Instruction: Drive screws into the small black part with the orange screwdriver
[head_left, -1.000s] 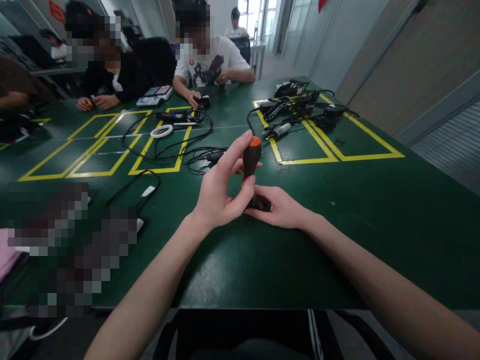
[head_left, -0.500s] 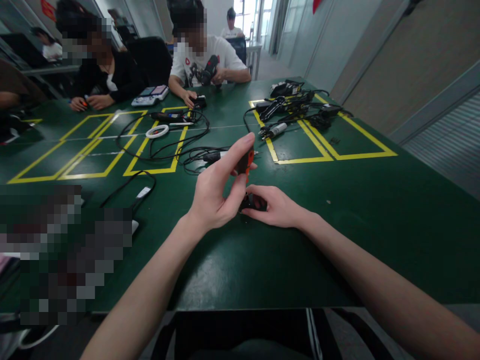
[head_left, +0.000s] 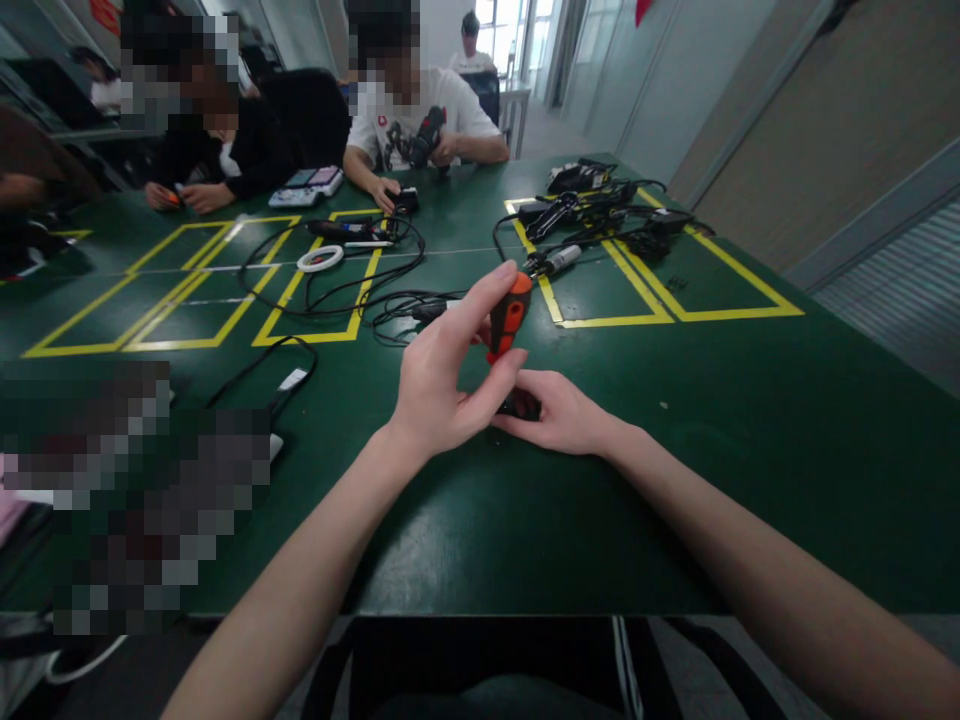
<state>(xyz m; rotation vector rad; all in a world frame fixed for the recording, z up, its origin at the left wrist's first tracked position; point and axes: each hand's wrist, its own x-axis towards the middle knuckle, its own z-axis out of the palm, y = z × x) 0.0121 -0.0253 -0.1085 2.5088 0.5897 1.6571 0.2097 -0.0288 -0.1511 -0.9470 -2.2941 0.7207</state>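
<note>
An orange-and-black screwdriver (head_left: 511,316) stands nearly upright in my left hand (head_left: 442,375), its handle between the thumb and fingers. Its lower end is hidden behind the thumb, just above a small black object (head_left: 527,404). My right hand (head_left: 566,412) pinches that object low at the tabletop. Fingers cover most of the object, so its kind does not show. Both hands are close together over the green table (head_left: 480,530).
Black cables (head_left: 352,300) and a white ring (head_left: 320,259) lie beyond my left hand. Farther right is a pile of black adapters and cords (head_left: 592,205) in yellow tape outlines. Across the table a person (head_left: 427,120) holds a power drill (head_left: 428,137).
The screwdriver handle has tilted so that more of its orange side shows. My left hand has shifted slightly right; my right hand stays on the black object.
</note>
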